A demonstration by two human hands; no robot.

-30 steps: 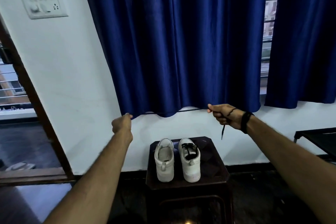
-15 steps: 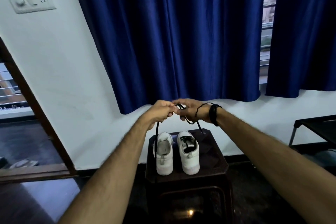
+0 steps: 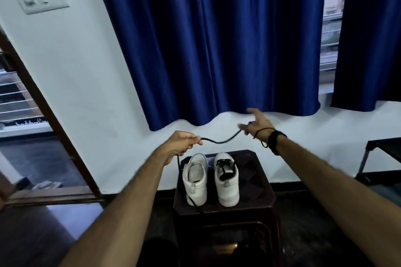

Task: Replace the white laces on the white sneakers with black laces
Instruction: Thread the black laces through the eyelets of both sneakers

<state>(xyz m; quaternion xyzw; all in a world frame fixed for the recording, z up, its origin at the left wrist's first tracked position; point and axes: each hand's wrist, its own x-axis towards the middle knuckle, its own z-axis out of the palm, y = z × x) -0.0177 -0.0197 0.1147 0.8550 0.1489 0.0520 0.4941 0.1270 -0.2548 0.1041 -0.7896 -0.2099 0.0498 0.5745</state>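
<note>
Head cam looks down at two white sneakers side by side on a dark stool (image 3: 256, 171), heels toward the camera. The right sneaker (image 3: 226, 182) already has black lacing in it, the left sneaker (image 3: 195, 180) looks unlaced from here. Both hands are up above the shoes with a black lace (image 3: 219, 141) sagging between them. The left hand (image 3: 181, 143) has its fingers curled and pinches one part of the lace, and the rest of it drops down from that fist past the left sneaker to the stool's front edge. The right hand (image 3: 257, 124) has its fingers spread out loose, with the lace's other end touching its fingertips; can't tell if it's really pinching it. Behind is a blue curtain (image 3: 217, 39) on a white wall.
</note>
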